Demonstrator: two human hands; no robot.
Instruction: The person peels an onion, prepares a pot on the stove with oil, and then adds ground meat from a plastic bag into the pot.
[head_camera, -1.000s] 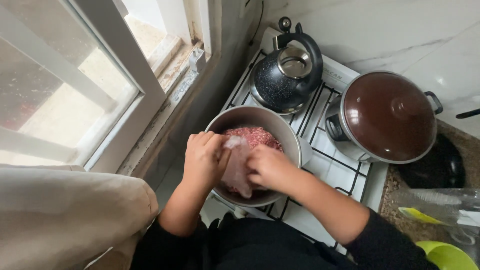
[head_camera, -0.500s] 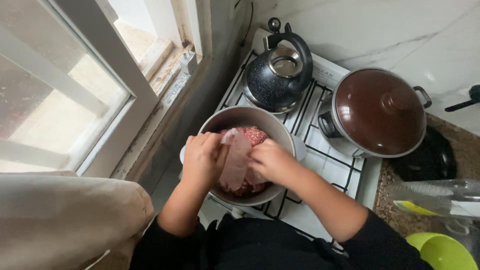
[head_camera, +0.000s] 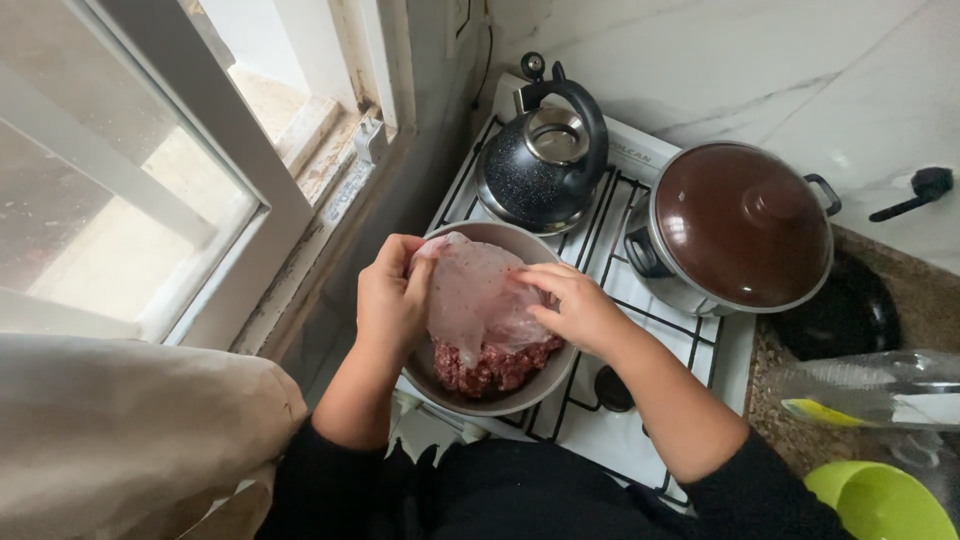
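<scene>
A grey metal bowl (head_camera: 520, 392) stands on the front left burner of a white gas stove (head_camera: 640, 300). Red minced meat (head_camera: 490, 368) lies in its near half. Over the bowl I hold a thin clear plastic bag (head_camera: 475, 298), smeared with bits of meat and hanging down toward the mince. My left hand (head_camera: 392, 295) grips the bag's left edge. My right hand (head_camera: 572, 305) pinches its right side with the fingers.
A dark speckled kettle (head_camera: 540, 165) sits on the back left burner. A pot with a brown lid (head_camera: 740, 225) is on the right burner. A black pan (head_camera: 845, 315), a clear bottle (head_camera: 870, 390) and a green bowl (head_camera: 880, 500) lie right. A window (head_camera: 150, 180) is at left.
Both hands have lifted the plastic bag up and spread it wider over the bowl. The meat underneath now shows more at the bowl's near side.
</scene>
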